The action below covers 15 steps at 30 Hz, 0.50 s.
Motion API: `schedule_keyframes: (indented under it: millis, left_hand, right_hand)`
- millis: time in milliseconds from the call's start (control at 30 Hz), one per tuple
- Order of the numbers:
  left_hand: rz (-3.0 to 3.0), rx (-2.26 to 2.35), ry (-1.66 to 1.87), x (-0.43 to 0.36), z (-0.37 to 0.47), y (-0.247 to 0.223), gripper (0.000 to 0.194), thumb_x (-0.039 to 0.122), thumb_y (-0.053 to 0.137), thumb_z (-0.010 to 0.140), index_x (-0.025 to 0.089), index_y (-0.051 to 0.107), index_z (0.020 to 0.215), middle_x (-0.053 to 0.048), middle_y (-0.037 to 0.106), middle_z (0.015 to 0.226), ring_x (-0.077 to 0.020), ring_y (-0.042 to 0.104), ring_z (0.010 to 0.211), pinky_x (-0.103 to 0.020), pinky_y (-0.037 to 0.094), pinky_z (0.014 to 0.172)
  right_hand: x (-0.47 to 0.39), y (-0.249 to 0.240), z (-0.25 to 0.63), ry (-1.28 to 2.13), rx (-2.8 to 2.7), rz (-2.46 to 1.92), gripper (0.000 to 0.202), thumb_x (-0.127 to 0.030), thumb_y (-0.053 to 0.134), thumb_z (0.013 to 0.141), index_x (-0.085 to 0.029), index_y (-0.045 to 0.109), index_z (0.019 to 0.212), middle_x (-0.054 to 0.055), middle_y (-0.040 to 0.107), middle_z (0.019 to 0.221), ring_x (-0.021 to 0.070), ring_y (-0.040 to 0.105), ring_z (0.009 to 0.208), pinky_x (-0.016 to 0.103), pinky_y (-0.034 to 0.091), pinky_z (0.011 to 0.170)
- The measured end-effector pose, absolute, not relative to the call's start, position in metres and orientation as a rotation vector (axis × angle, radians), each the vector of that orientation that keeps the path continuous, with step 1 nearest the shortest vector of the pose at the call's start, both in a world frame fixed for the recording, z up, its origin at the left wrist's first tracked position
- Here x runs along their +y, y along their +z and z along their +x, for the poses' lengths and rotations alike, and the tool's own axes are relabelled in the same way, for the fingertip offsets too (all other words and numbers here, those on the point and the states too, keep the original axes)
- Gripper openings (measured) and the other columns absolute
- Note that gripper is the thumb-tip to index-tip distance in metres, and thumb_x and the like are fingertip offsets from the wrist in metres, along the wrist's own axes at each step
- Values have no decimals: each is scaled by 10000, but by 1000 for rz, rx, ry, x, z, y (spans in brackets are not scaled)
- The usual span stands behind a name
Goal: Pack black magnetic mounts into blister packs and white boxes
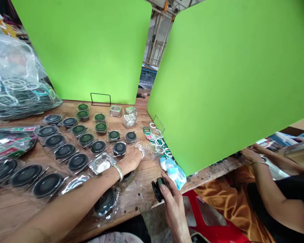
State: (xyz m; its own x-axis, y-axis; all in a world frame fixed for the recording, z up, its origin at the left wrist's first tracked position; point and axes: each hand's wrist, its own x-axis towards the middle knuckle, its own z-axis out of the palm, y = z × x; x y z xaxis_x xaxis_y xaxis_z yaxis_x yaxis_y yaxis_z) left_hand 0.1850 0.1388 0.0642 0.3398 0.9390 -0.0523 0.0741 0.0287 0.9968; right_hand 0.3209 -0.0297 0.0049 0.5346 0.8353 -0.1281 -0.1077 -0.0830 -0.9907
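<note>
Hands (174, 199) apart (right near table edge (131, 213))

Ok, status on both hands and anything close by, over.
Left hand at clear plastic packaging, grip unclear. Right hand gripping black round part. Crumpled blue-and-white material beside right fingers.

Black piece (156, 191) partly hidden by right fingers (166, 193); green boards (83, 50) cropped above

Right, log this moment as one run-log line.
left hand: at clear plastic | right hand: holding black round part | nearby: packaged black discs, green panels
</note>
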Motion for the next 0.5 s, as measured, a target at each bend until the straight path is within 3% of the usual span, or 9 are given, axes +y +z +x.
schedule_keyframes:
  millis: [133, 333, 500]
  left_hand:
    - [1201, 954, 786, 131, 186, 67, 200, 326, 571, 842, 146, 596, 925, -56, 617, 973, -166, 589, 863, -364, 506, 769]
    - [846, 899, 591, 61, 192, 43, 143, 256, 616, 644, 159, 521, 687, -69, 634, 672, -204, 627, 630, -345, 511, 559]
    - [753, 1060, 676, 15, 208, 1, 269, 348, 642, 631, 197, 420, 620, 9, 575, 574, -148, 588, 511, -256, 453, 476]
  right_hand:
    - [-37, 13, 335, 752, -650, -1444, 552, -456, 715, 687, -178, 633, 1158, 96, 658, 1127, 282, 573, 1092, 400, 472, 912]
    - [-40, 25, 359, 492, -554, -1362, 517, -471, 524, 831, -143, 565, 1229, 114, 648, 1077, 236, 628, 905, 359, 518, 736]
    - [-41, 30, 354, 332, -769, -1471, 472, -430, 518, 847, -162, 557, 1234, 89, 613, 1159, 238, 565, 1063, 381, 446, 910]
